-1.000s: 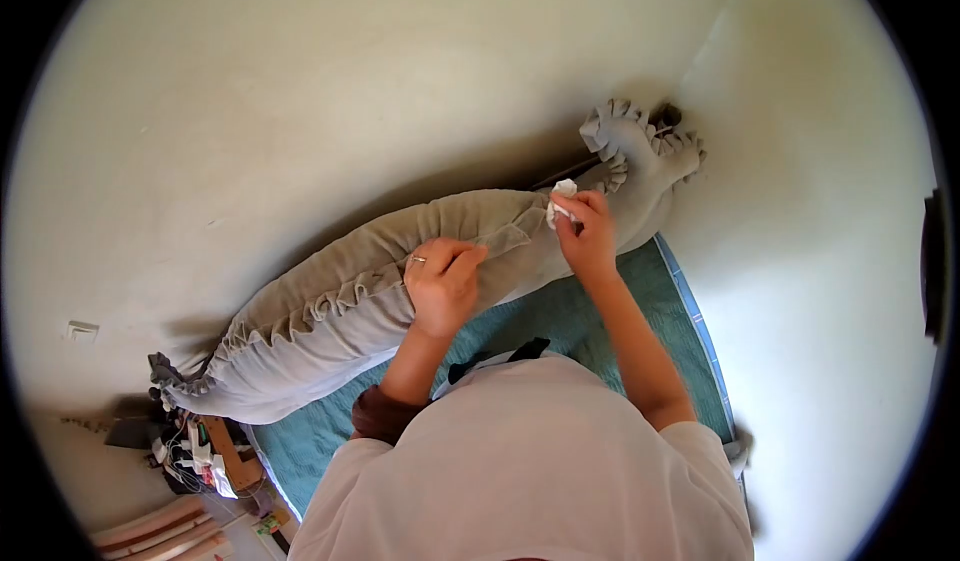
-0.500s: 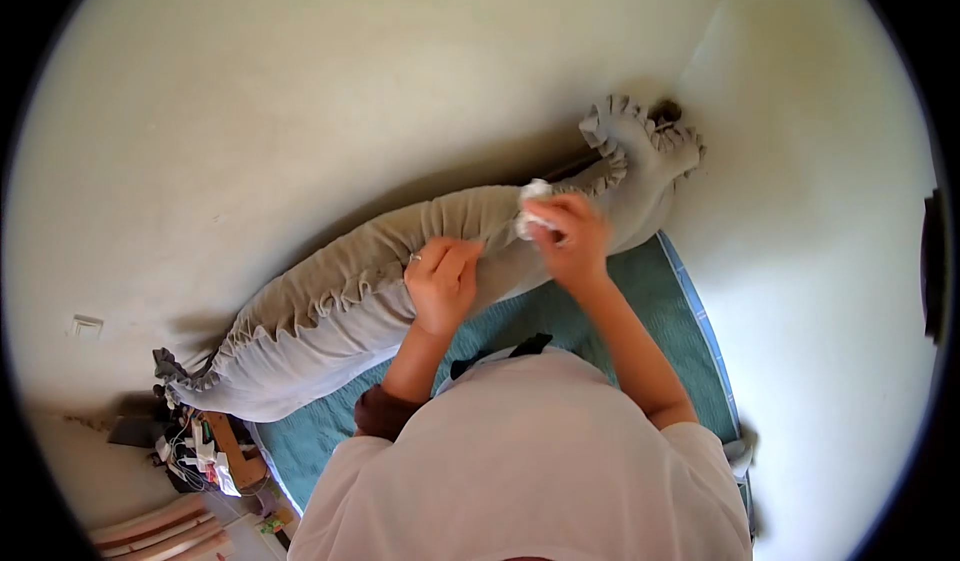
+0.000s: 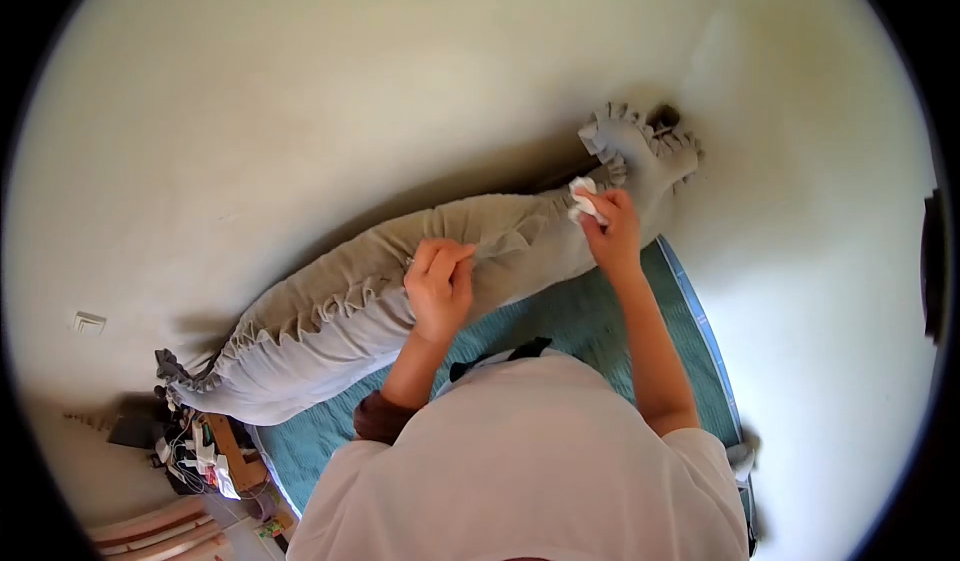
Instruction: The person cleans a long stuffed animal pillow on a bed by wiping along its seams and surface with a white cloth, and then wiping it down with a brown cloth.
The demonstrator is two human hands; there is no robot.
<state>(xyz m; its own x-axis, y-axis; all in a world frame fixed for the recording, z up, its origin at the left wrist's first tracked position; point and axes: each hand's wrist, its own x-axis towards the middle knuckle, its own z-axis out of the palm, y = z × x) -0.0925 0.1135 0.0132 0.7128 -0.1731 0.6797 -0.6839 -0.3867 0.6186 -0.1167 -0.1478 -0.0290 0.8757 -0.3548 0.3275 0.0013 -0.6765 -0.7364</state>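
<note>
A long grey fabric cover with gathered, ruffled edges (image 3: 330, 336) lies over a padded shape against the wall, above the bed. My left hand (image 3: 440, 286) is closed in front of the cover's middle, thumb and fingers pinched together; what they hold, if anything, is too small to make out. A ring shows on that hand. Off to the right, my right hand (image 3: 615, 231) grips a small white crumpled bundle (image 3: 583, 201) between thumb and fingers, in front of the cover's narrower end. Faint pale streaks show between the hands; I cannot tell what they are.
A green quilted mattress cover (image 3: 560, 326) with a blue-white edge lies beneath my arms. Pale walls meet behind the cover's right end. At lower left, cables and small items crowd a wooden piece (image 3: 235, 451). A light switch (image 3: 88, 323) is on the left wall.
My right hand has moved to the right with the white bundle, away from my left hand, widening the space between them. The left hand has stayed nearly in place, still pinched.
</note>
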